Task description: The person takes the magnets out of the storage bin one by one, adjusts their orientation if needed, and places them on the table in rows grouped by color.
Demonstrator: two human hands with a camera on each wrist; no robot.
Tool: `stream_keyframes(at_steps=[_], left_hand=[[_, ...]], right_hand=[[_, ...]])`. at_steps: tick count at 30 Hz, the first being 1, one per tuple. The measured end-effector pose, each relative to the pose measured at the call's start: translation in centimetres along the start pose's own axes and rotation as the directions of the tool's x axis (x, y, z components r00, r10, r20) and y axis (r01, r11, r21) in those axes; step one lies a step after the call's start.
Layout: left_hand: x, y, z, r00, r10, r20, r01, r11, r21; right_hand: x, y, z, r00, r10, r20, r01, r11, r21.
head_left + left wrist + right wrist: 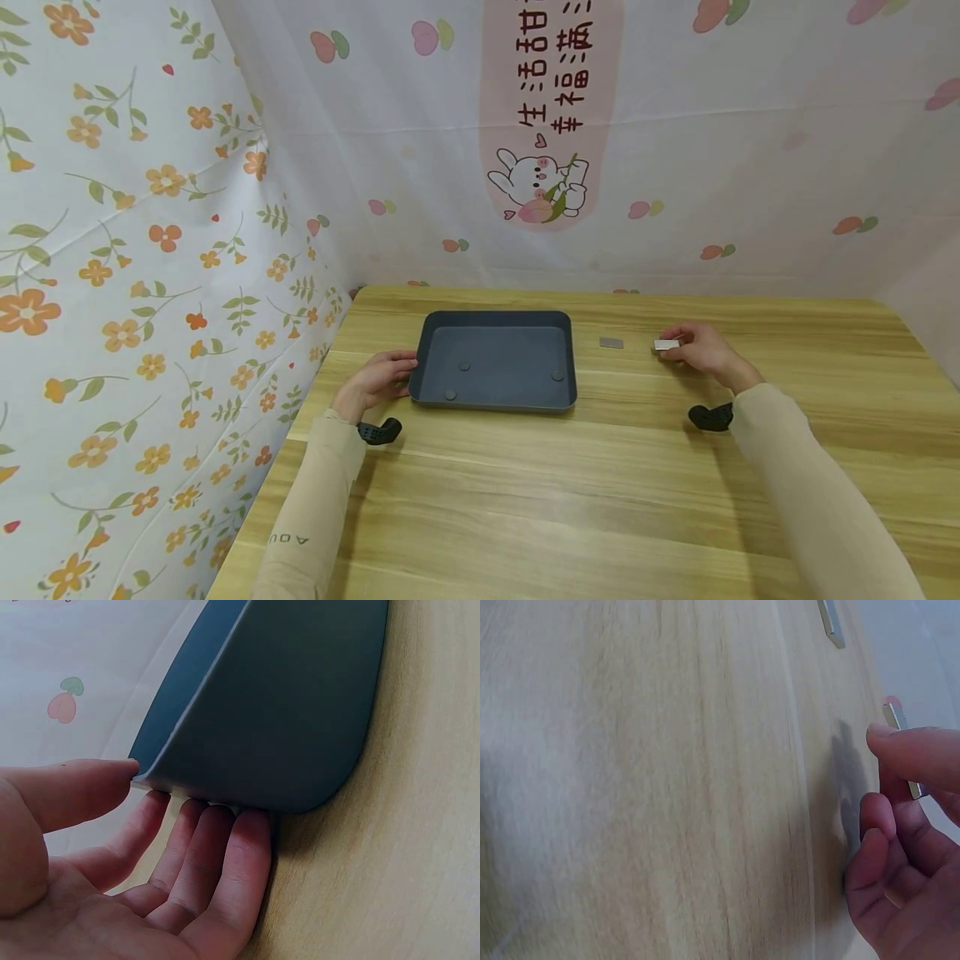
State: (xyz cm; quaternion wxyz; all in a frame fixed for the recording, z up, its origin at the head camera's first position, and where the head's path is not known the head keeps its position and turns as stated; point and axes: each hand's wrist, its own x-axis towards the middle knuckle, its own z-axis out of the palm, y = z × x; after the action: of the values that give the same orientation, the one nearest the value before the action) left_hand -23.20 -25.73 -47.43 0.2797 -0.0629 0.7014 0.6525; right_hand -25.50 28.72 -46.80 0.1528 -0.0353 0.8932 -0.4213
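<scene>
A dark grey rectangular tray (495, 318) lies on the table. My left hand (380, 379) holds its left side, the thumb at the rim and the fingertips against the outer wall (292, 712). Three small round grey spots show on the tray floor; whether they are loose discs or part of it I cannot tell. To the right, my right hand (701, 348) pinches a small flat silvery rectangular piece (665, 344) between thumb and finger, just above the table. A similar grey rectangular piece (611, 342) lies flat between the tray and that hand.
The wood-grain table (525, 500) reaches back to a white printed curtain (675, 167). Another curtain with orange flowers (150, 292) hangs along the left side. A black wrist device (380, 431) sits under each sleeve cuff.
</scene>
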Motion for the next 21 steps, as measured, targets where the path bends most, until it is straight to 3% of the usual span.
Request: stream_keyframes(at_steps=[21], left_hand=[[-0.14,0.09,0.12,1.000,0.006,-0.027,-0.006,1.000,0.017]], right_hand=[[0.63,0.76,-0.12,1.000,-0.012,-0.011,0.011,0.996,-0.085]])
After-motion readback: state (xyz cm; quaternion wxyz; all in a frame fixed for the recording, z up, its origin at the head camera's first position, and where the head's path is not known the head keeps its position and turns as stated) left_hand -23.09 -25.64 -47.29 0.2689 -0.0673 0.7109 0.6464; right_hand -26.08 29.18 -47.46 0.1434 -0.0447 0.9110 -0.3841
